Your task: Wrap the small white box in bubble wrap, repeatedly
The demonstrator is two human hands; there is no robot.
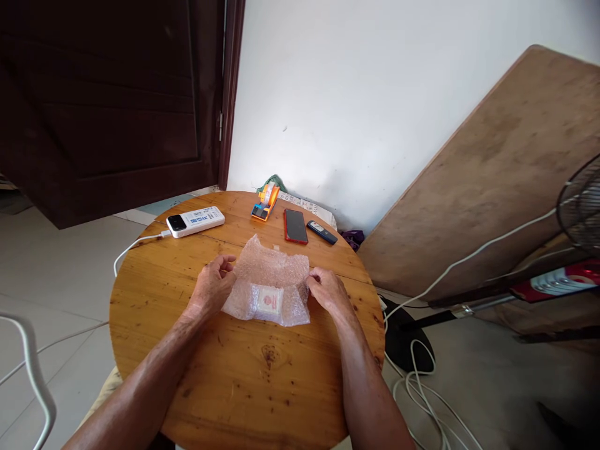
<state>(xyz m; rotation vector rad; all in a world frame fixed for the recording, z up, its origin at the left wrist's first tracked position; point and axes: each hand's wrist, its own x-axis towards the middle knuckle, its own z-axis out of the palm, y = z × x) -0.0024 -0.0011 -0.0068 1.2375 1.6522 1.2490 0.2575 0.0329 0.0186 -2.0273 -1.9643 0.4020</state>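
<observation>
A sheet of clear bubble wrap (269, 265) lies spread on the round wooden table (225, 387). Near its front edge sits a small whitish packet with red print (269, 301), seen through or within a layer of the wrap. My left hand (214, 284) is at the sheet's left edge, fingers curled in around the plastic; the exact contact of its fingertips is partly hidden. On the opposite side, my right hand (328, 289) pinches the right edge between thumb and fingers.
Behind the wrap are an orange tape dispenser (266, 201), a red-edged phone (295, 226) and a dark remote-like device (322, 232). A white power bank (195, 222) with a cable lies left. A fan (581, 206) and coiled white cable (422, 387) stand right of the table.
</observation>
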